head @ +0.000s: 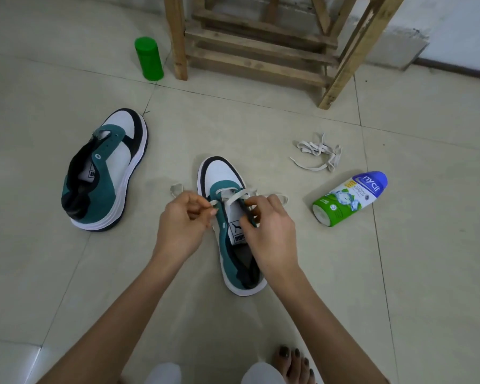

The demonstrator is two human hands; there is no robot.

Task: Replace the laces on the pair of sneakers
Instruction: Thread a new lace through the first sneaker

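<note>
Centrally, a teal, white and black sneaker [234,234] stands sole-down on the pale tiled floor [261,120], with a flat cream lace [234,195] crossed through its eyelets nearest the toe. The left hand [182,225] pinches one run of this lace between thumb and forefinger, other fingers curled, at the left eyelet row. The right hand [272,231] is curled over the right eyelet row, thumb on the dark eyelet edge; whether it also holds lace cannot be told.

Probable faults: the flat lace may twist on entering the next eyelet; an eyelet may be skipped because the fingers hide the row; a hard pull may leave the two ends unequal or drag the sneaker across the smooth tile, since only the right hand steadies it.

Orientation: toe toward the top of the frame, heel toward the bottom; long axis near vertical, leaning from upper left to lower right.

At centre left lies a second, unlaced sneaker [106,173] of the same colours, toe toward upper right. A loose cream lace bundle [317,155] lies right of centre, a white, green and blue powder bottle [349,199] just below it
</note>
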